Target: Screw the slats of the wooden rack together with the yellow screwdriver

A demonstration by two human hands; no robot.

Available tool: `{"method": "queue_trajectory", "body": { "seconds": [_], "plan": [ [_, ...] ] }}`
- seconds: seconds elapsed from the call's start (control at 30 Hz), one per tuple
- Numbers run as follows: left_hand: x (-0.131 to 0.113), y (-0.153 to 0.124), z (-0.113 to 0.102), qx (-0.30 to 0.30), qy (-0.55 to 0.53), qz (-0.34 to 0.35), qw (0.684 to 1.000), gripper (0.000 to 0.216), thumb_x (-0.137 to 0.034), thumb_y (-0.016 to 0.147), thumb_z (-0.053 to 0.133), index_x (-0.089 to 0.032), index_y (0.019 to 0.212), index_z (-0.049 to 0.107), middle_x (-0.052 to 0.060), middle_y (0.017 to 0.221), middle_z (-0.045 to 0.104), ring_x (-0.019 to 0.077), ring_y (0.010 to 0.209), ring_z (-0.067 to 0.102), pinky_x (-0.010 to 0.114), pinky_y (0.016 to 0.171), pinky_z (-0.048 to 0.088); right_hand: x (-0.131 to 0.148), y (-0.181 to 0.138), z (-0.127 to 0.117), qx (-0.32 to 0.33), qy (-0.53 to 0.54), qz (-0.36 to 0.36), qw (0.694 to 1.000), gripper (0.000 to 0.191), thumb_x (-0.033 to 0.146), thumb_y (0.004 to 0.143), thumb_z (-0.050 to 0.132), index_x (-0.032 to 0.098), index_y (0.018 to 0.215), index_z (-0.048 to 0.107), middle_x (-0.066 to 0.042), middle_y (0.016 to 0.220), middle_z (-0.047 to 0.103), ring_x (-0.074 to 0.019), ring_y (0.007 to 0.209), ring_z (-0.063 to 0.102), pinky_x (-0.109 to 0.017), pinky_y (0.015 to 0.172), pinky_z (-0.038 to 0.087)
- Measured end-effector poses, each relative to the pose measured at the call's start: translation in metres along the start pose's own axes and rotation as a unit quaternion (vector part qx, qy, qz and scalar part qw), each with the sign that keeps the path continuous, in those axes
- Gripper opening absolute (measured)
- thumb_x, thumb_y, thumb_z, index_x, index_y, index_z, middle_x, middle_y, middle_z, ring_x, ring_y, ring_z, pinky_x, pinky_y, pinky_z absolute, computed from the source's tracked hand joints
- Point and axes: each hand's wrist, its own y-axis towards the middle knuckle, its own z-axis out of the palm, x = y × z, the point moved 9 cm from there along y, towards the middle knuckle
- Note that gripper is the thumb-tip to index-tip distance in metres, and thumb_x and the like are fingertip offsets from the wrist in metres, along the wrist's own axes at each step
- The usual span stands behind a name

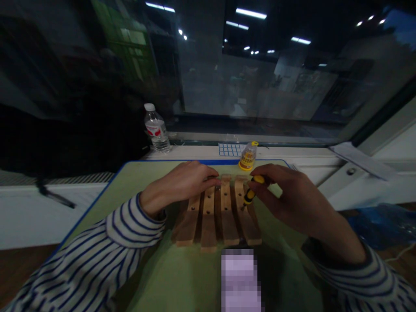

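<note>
A wooden slatted piece (208, 234) lies on the table, its several light-brown slats dotted with dark holes. My right hand (289, 197) is closed around a yellow-and-black screwdriver (249, 196). The screwdriver slants down to the left, its tip at a hole in the rightmost slat. Across the far left part of the slats lies my left hand (183, 182), fingers stretched to the right, thumb and forefinger a little apart. It covers the upper ends of the left slats, and its other fingertips are hidden.
A phone (240, 281) with a blurred screen lies in front of the slats on the green, blue-edged table (156, 281). Behind stand a yellow-capped small bottle (248, 157) and a water bottle (157, 132) by the window. Papers (360, 159) lie at the right on the sill.
</note>
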Motion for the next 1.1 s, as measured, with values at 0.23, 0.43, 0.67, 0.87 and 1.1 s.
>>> {"method": "queue_trajectory", "body": {
  "seconds": [0.23, 0.43, 0.67, 0.87, 1.1],
  "plan": [
    [0.004, 0.0, 0.003, 0.0, 0.007, -0.008, 1.0, 0.038, -0.046, 0.095, 0.042, -0.021, 0.08, 0.067, 0.003, 0.071, 0.067, 0.0153, 0.062, 0.06, 0.026, 0.054, 0.028, 0.001, 0.0, 0.0, -0.007, -0.014, -0.005, 1.0, 0.011, 0.028, 0.09, 0.053, 0.023, 0.099, 0.059, -0.002, 0.095, 0.07, -0.0176, 0.085, 0.065, -0.032, 0.076, 0.048],
    [-0.005, -0.003, -0.015, -0.089, 0.012, 0.02, 0.996, 0.035, -0.044, 0.094, 0.044, -0.02, 0.105, 0.068, 0.007, 0.099, 0.071, 0.022, 0.091, 0.064, 0.029, 0.074, 0.042, 0.001, 0.0, 0.0, -0.005, -0.013, -0.009, 1.0, 0.012, 0.029, 0.09, 0.055, 0.023, 0.099, 0.059, -0.001, 0.094, 0.07, -0.0179, 0.086, 0.065, -0.033, 0.076, 0.049],
    [-0.039, -0.004, -0.005, -0.062, -0.162, 0.066, 0.983, 0.022, -0.033, 0.092, 0.05, -0.023, 0.102, 0.068, -0.001, 0.092, 0.071, 0.013, 0.079, 0.063, 0.023, 0.07, 0.041, 0.006, -0.001, -0.002, -0.005, 0.006, -0.047, 0.999, 0.02, 0.029, 0.092, 0.054, 0.022, 0.11, 0.059, -0.004, 0.105, 0.07, -0.0174, 0.091, 0.066, -0.033, 0.081, 0.051],
    [-0.051, 0.0, 0.021, -0.001, -0.253, 0.065, 0.965, 0.02, -0.028, 0.087, 0.06, -0.021, 0.103, 0.068, -0.002, 0.082, 0.068, 0.0111, 0.069, 0.059, 0.021, 0.061, 0.038, 0.01, 0.0, -0.006, -0.009, 0.008, -0.081, 0.997, 0.022, 0.034, 0.092, 0.054, 0.022, 0.109, 0.062, -0.006, 0.109, 0.071, -0.0192, 0.096, 0.067, -0.034, 0.083, 0.054],
    [-0.051, 0.006, 0.025, -0.028, -0.344, 0.077, 0.935, 0.018, -0.033, 0.085, 0.063, -0.019, 0.096, 0.067, -0.001, 0.086, 0.067, 0.0132, 0.077, 0.06, 0.022, 0.069, 0.042, 0.009, -0.005, -0.007, 0.013, 0.033, -0.094, 0.995, 0.031, 0.02, 0.091, 0.05, 0.022, 0.121, 0.059, -0.006, 0.123, 0.067, -0.0191, 0.115, 0.061, -0.039, 0.1, 0.048]
  ]
}}
